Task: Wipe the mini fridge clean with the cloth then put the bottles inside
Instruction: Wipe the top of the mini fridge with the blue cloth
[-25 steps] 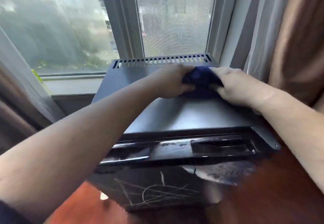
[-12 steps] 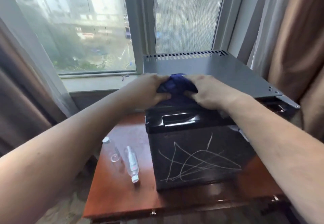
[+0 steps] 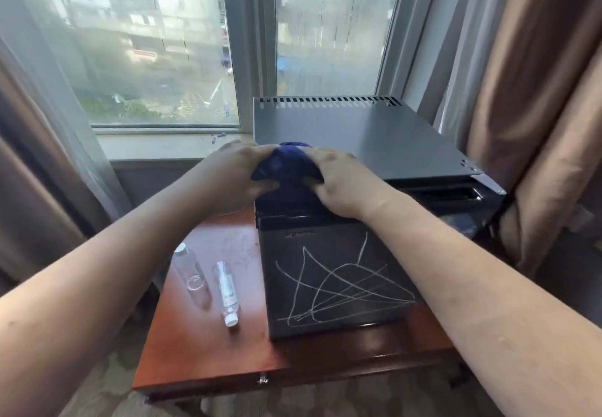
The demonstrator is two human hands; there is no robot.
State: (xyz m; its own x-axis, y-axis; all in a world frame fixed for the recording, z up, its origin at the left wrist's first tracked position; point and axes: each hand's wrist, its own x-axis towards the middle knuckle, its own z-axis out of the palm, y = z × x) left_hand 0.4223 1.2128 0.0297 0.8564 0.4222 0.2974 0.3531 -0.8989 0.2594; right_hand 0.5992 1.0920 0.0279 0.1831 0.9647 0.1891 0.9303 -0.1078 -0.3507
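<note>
The black mini fridge stands on a reddish wooden table, its door shut and marked with white scribbles. A bunched dark blue cloth rests at the front left corner of the fridge top. My left hand grips the cloth from the left and my right hand grips it from the right. Two clear plastic bottles lie on the table left of the fridge: one further left, the other with its white cap toward me.
A window with a sill runs behind the table. Sheer and brown curtains hang at the left and right, the right one close to the fridge's side. Patterned carpet shows below the table's front edge.
My view has pulled back and up from the fridge top, so the door, table and bottles came into sight. Both hands with the cloth moved from the top's middle to its front left corner.
</note>
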